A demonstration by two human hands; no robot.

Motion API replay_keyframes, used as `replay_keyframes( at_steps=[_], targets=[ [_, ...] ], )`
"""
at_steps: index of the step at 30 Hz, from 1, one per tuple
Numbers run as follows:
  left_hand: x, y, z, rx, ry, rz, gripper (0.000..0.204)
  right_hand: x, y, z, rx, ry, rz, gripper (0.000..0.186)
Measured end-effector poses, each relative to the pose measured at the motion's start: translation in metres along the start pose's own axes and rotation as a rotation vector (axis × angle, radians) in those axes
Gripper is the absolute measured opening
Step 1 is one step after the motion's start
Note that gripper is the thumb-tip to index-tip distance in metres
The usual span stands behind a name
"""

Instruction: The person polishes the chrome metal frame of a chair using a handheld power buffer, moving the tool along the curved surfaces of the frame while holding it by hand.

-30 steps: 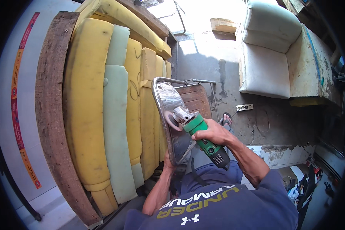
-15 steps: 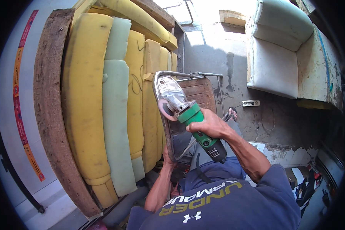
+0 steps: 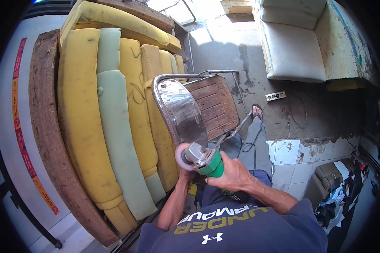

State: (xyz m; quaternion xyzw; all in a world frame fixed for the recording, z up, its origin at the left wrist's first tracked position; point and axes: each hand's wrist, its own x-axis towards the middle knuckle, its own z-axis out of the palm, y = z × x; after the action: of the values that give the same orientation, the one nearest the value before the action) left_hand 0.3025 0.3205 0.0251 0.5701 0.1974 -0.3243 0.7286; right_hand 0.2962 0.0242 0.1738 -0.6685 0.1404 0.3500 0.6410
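Note:
A green angle grinder (image 3: 216, 165) with a metal gear head is held in my right hand (image 3: 234, 173), the fingers wrapped round its body. Its pinkish round disc (image 3: 183, 157) is at the near end of the chair's backrest frame; contact cannot be made out. The folding chair has a shiny metal backrest (image 3: 182, 110), a tubular frame and a worn brown slatted seat (image 3: 213, 104). My left hand (image 3: 186, 174) grips the chair's near frame corner just below the disc, its fingers mostly hidden. The grinder's rear end is partly hidden by my right wrist.
Yellow and pale green foam cushions (image 3: 82, 118) stand on my left inside a rough wooden frame (image 3: 46, 105). A white padded seat (image 3: 293, 50) is at the far right. A socket strip (image 3: 275, 96) with a cord lies on the floor. Assorted items (image 3: 333, 189) are piled at the right.
The grinder has come nearer my body, from beside the backrest to its near end, uncovering the backrest and seat. My left hand stays by the frame. The whole view has shifted slightly.

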Motion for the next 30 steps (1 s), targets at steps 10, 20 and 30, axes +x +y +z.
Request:
replay_keyframes(
  at_steps=[10, 20, 30],
  targets=[
    [0.003, 0.021, 0.030, -0.226, 0.027, -0.063, 0.053, 0.092, -0.061, -0.046, -0.043, 0.150, -0.171, 0.083],
    [0.000, 0.041, 0.054, 0.175, -0.156, 0.131, 0.052, 0.000, 0.010, 0.011, 0.146, 0.095, -0.055, 0.086],
    [0.004, 0.035, 0.055, 0.128, -0.148, 0.034, 0.042, 0.006, 0.043, 0.028, 0.589, -0.051, -0.084, 0.062]
  ],
)
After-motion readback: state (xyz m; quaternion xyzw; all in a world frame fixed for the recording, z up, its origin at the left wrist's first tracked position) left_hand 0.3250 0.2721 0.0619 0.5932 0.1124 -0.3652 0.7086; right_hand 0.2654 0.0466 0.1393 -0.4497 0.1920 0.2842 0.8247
